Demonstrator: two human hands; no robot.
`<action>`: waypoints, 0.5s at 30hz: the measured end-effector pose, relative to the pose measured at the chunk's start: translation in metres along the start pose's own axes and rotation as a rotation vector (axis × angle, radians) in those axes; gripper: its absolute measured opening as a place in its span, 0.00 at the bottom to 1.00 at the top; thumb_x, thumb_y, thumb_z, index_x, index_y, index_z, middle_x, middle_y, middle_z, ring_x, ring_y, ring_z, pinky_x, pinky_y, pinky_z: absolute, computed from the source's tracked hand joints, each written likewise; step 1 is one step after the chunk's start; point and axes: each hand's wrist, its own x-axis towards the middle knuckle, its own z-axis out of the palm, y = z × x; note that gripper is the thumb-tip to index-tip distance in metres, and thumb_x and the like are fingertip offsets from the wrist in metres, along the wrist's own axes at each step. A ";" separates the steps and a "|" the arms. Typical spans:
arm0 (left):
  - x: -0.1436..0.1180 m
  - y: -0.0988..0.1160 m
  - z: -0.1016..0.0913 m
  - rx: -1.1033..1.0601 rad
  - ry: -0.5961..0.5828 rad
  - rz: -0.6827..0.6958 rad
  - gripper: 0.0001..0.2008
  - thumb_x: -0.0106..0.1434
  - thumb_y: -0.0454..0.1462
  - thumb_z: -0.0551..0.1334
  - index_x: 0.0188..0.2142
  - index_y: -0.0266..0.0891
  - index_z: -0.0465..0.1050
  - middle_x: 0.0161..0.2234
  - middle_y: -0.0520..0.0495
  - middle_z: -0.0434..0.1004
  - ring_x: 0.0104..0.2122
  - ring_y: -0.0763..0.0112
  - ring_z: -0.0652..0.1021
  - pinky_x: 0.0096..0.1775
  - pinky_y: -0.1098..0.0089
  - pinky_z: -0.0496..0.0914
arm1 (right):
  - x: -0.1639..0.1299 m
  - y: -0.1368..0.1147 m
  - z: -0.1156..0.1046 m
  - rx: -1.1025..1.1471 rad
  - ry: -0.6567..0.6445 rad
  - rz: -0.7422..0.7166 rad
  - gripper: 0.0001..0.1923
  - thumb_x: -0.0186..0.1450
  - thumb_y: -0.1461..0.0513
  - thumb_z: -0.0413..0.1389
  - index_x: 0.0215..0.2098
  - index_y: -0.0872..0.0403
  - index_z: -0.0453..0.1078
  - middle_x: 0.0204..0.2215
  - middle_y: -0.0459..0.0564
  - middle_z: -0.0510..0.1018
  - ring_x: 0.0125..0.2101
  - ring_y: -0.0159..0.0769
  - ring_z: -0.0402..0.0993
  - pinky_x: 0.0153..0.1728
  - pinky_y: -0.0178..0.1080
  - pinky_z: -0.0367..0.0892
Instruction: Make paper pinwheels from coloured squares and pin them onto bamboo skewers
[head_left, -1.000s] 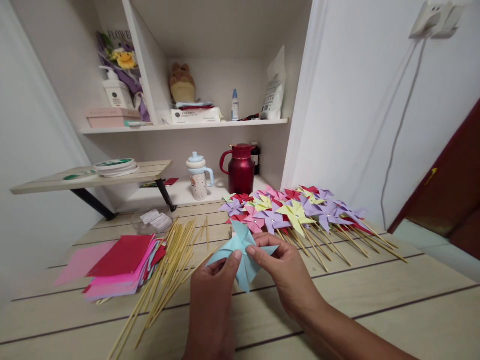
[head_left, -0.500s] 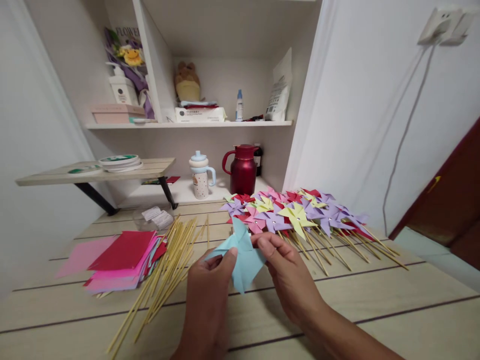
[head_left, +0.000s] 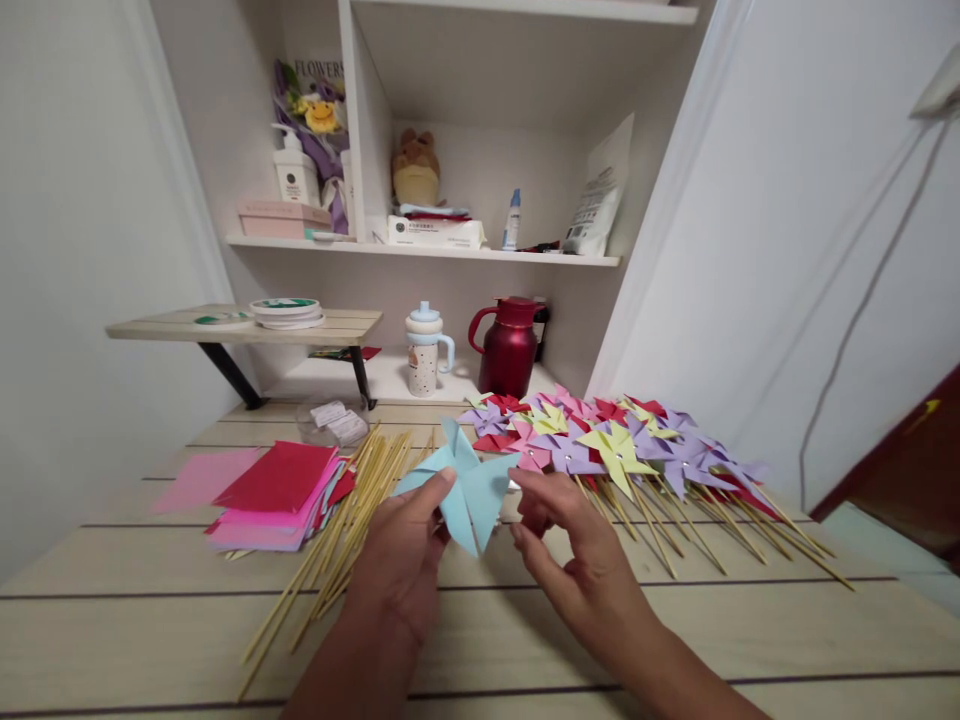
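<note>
A light blue paper pinwheel [head_left: 474, 488] with folded blades is held above the table, pinched by my left hand [head_left: 405, 545] with the thumb on its front. My right hand [head_left: 581, 550] is just right of it, thumb and fingers apart, the index fingertip by the tip of the right blade. Whether that fingertip touches the paper I cannot tell. Thin wooden sticks [head_left: 352, 545] lie in a loose bundle left of my left hand. Farther left is a stack of coloured paper sheets [head_left: 281, 480], red on top of pink. Finished pinwheels on sticks [head_left: 619, 455] lie piled to the right.
Behind the work stand a red thermos jug [head_left: 510, 350] and a pale cup with a blue handle [head_left: 424, 355]. A clear round container [head_left: 334, 422] holds white labelled pieces. Rolls of tape [head_left: 286, 315] sit on a small raised shelf [head_left: 161, 327] at the left.
My right hand has let go of the blue pinwheel's right side, its fingers now spread. My left hand still holds the pinwheel, which has tilted. The camera view has shifted left.
</note>
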 end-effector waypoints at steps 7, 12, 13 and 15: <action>-0.002 -0.001 0.002 -0.001 -0.047 -0.048 0.04 0.59 0.32 0.66 0.32 0.31 0.79 0.29 0.43 0.82 0.26 0.71 0.78 0.29 0.72 0.71 | 0.002 0.000 0.002 -0.179 0.022 -0.130 0.18 0.64 0.73 0.54 0.46 0.47 0.74 0.29 0.45 0.66 0.26 0.32 0.66 0.27 0.36 0.65; -0.005 -0.006 0.002 0.001 -0.117 -0.036 0.10 0.51 0.36 0.72 0.32 0.30 0.80 0.29 0.42 0.82 0.28 0.68 0.78 0.32 0.71 0.71 | -0.002 0.000 0.005 -0.179 0.073 -0.152 0.12 0.63 0.71 0.58 0.38 0.50 0.77 0.25 0.44 0.65 0.24 0.31 0.65 0.24 0.34 0.62; -0.006 -0.007 0.002 0.005 -0.130 -0.030 0.12 0.49 0.37 0.73 0.32 0.30 0.81 0.29 0.42 0.82 0.29 0.66 0.79 0.33 0.70 0.72 | -0.002 0.000 0.005 -0.174 0.081 -0.149 0.11 0.63 0.70 0.59 0.38 0.50 0.78 0.25 0.44 0.66 0.24 0.32 0.66 0.24 0.34 0.62; -0.008 -0.008 0.003 0.016 -0.147 -0.016 0.15 0.47 0.38 0.74 0.32 0.29 0.81 0.29 0.41 0.82 0.31 0.64 0.79 0.36 0.68 0.72 | -0.002 0.001 0.004 -0.160 0.086 -0.130 0.09 0.63 0.69 0.60 0.37 0.50 0.78 0.24 0.44 0.67 0.24 0.32 0.66 0.25 0.35 0.63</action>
